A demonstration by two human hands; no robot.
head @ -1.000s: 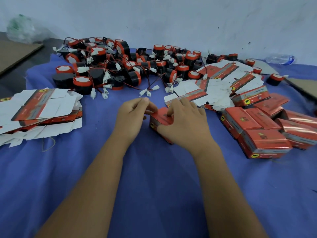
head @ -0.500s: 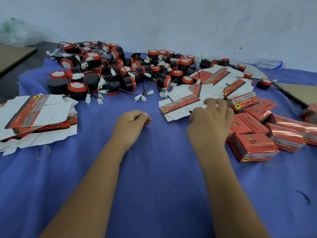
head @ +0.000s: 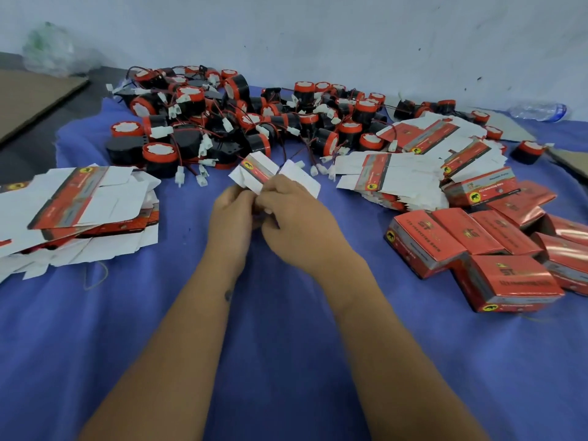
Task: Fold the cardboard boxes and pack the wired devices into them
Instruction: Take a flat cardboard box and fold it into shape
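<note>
— Now, item in hand?
— One flat box blank point(head: 270, 173), red band, white flaps; held over the blue cloth point(head: 286, 329) just before the wired devices point(head: 222, 122). Left hand point(head: 234, 214) and right hand point(head: 296, 224) both pinch its near edge, fingers curled.
— Step?
— Folding, barely begun. Next, likely: open the sleeve, tuck the flaps.

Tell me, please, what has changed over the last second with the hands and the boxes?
The folded box held a second ago is gone from between the hands. The right hand reached right to the flat blanks, and both hands now hold one unfolded blank, the left hand joining it. The piles look otherwise unchanged.
</note>
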